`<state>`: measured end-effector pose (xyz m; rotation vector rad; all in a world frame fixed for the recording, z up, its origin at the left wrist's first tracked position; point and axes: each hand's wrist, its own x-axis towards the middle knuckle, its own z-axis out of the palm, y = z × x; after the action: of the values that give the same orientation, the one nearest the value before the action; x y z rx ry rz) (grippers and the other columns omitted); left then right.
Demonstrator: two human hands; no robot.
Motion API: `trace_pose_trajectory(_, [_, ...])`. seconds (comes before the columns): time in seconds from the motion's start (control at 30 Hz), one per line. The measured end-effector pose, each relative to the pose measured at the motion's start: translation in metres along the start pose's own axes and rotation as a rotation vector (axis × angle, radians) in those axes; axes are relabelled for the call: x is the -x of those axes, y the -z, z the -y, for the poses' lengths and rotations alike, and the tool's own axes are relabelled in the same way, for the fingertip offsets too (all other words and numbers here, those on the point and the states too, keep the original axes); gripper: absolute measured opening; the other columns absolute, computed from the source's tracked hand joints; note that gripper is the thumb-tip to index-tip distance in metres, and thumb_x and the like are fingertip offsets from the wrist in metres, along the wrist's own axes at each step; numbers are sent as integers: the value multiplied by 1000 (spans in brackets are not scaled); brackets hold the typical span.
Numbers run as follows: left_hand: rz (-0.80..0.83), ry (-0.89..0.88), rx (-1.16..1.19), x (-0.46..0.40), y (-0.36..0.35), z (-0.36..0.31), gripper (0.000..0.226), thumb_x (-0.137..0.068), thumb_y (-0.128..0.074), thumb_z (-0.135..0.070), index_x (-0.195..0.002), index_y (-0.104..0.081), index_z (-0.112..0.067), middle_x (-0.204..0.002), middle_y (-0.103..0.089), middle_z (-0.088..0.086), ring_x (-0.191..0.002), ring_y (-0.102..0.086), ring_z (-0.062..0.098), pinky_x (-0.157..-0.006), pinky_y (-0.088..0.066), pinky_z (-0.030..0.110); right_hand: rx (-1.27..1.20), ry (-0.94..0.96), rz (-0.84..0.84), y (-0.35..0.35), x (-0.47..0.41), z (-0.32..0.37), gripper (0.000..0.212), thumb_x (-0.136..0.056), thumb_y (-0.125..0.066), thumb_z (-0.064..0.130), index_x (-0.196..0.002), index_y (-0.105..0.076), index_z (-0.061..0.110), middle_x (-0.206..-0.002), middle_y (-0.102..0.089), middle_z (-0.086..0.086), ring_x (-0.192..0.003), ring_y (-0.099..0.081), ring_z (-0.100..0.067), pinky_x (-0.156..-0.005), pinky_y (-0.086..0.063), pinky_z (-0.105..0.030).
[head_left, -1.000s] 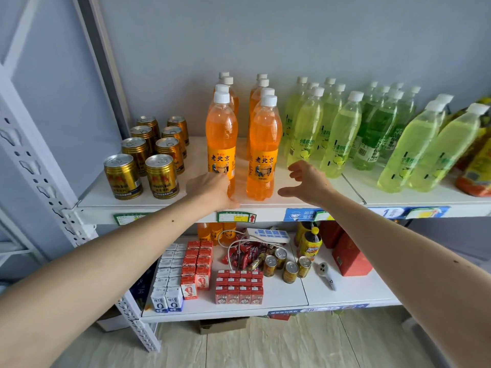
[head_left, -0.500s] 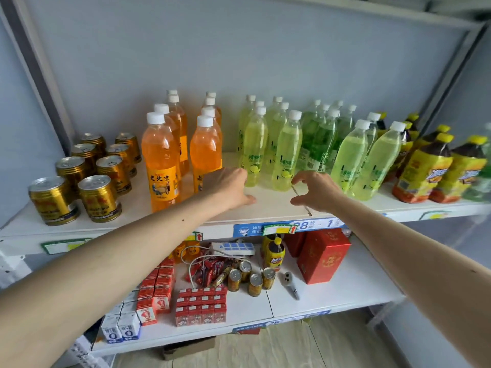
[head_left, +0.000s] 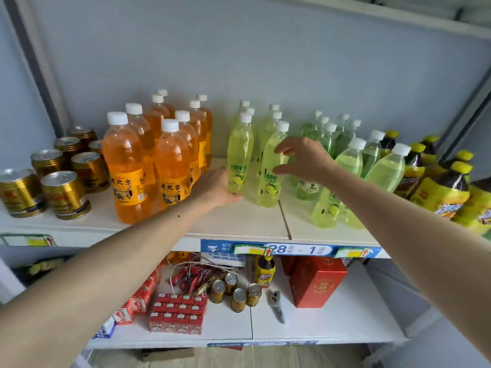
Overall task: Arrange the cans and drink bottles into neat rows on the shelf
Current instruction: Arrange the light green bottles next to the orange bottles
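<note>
Bottles of pale yellow-green lemon drink (head_left: 240,155) stand in two short rows near the middle of the upper shelf (head_left: 233,224), and both hands are at the front pair; the left hand (head_left: 216,188) rests low on the shelf with its grip wrapped round the base of the front left lemon bottle, fingers hidden behind the label so how tightly it holds cannot be told; the right hand (head_left: 305,159) is higher, its grip spread, thumb below and fingers above, at the shoulder of the front right lemon bottle (head_left: 271,171), and whether it touches the plastic cannot be told; just left of the left hand stand orange drink bottles (head_left: 125,166) with white caps in two rows running back to the wall; further left again, gold cans (head_left: 65,195) sit in two rows at the shelf end; right of the right hand are greener bottles (head_left: 329,139) towards the back and two more lemon bottles (head_left: 342,181) nearer the front, leaning in this wide view; beyond them, at the right edge, dark drink bottles with yellow caps and labels (head_left: 441,192); price tags (head_left: 252,250) hang on the shelf's front lip; on the lower shelf (head_left: 332,322) lie small red cartons (head_left: 176,313), four small cans (head_left: 236,293), a red box (head_left: 316,284) and a white power strip (head_left: 225,258).
</note>
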<state>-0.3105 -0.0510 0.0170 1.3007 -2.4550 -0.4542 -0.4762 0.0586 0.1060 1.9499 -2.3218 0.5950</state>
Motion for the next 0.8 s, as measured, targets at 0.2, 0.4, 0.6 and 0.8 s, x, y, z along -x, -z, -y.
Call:
trace_pose_trajectory(0.2, [38, 88, 64, -30, -21, 11, 75, -74, -78, -42, -131, -43, -8, -126, -56, 10, -110, -57, 24, -79, -48, 28, -101, 21, -38, 15, -48, 15, 48, -75, -82, 22, -119, -63, 14, -119, -66, 1, -100, -65, -13, -84, -49, -20])
trace_pose_trajectory(0.4, [-4, 170, 199, -60, -41, 17, 95, -70, -80, -45, -140, -31, -3, -139, -49, 15, -124, -51, 29, -93, -45, 32, -212, -125, -43, -15, -81, 35, 86, -71, -85, 30, -138, -38, 5, -132, -54, -10, -118, -55, -26, -98, -48, -35])
trace_pose_trajectory(0.6, [-34, 198, 396, -79, -67, 25, 85, -63, -86, -41, -127, -42, -8, -128, -58, 8, -115, -57, 24, -87, -46, 31, -352, -295, 0, -53, -104, 40, 90, -82, -74, 35, -143, -19, -3, -147, -36, -19, -134, -40, -33, -101, -39, -32])
trace_pose_trajectory(0.8, [-97, 218, 432, -87, -85, 28, 73, -59, -87, -42, -114, -50, -10, -115, -65, 8, -106, -62, 26, -85, -51, 38, -416, -367, 15, -70, -126, 36, 84, -90, -64, 39, -145, -15, -2, -139, -47, -19, -124, -49, -33, -80, -39, -30])
